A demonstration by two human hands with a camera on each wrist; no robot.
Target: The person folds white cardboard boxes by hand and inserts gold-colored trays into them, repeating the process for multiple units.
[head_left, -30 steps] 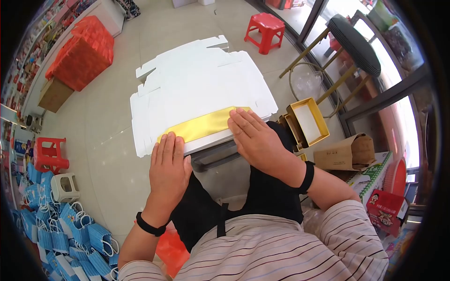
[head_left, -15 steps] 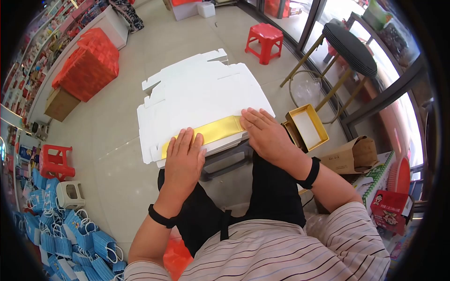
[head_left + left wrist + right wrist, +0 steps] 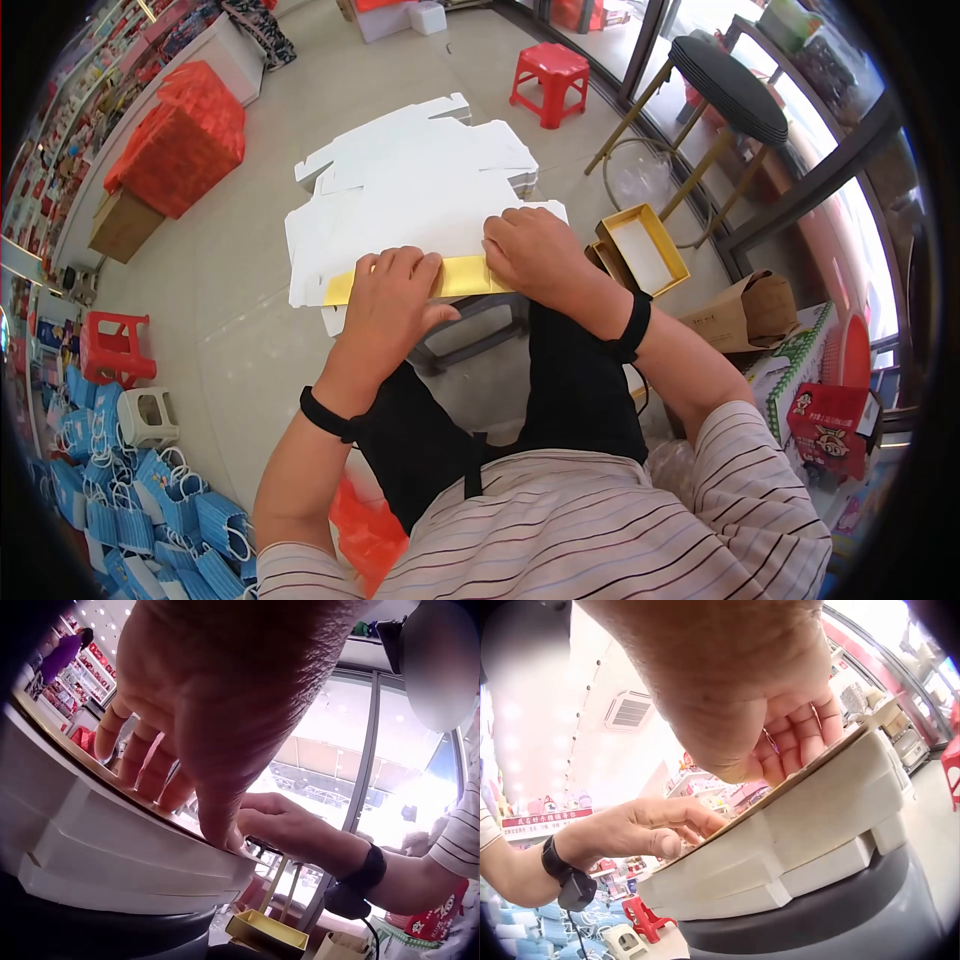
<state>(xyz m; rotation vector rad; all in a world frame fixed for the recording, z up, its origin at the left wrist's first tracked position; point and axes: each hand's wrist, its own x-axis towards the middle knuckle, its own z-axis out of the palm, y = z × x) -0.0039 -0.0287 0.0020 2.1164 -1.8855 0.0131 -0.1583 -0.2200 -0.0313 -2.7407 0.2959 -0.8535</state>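
A yellow strip (image 3: 466, 274) lies along the near edge of a stack of flat white cardboard (image 3: 410, 190). My left hand (image 3: 388, 308) rests on its middle, fingers lightly bent, thumb out to the side. With curled fingers, my right hand (image 3: 540, 256) pinches the strip near its right end; its fingertips are hidden in the head view. In the right wrist view, the bent fingers of that hand (image 3: 739, 697) meet the top sheet at the edge of the stack (image 3: 832, 814). The left wrist view has my left hand (image 3: 206, 712) over the stack, fingertips touching the top.
The stack sits on a dark stool (image 3: 470, 335). To the right are a yellow box (image 3: 645, 250), a paper bag (image 3: 750, 312) and a black-topped stool (image 3: 730, 88). A red stool (image 3: 552, 80) stands beyond; blue packs (image 3: 150, 500) lie at lower left.
My left hand has slid right along the strip. The fingers of my right hand, straighter before, have curled at the strip's right end. The upper sheets have shifted on the stack.
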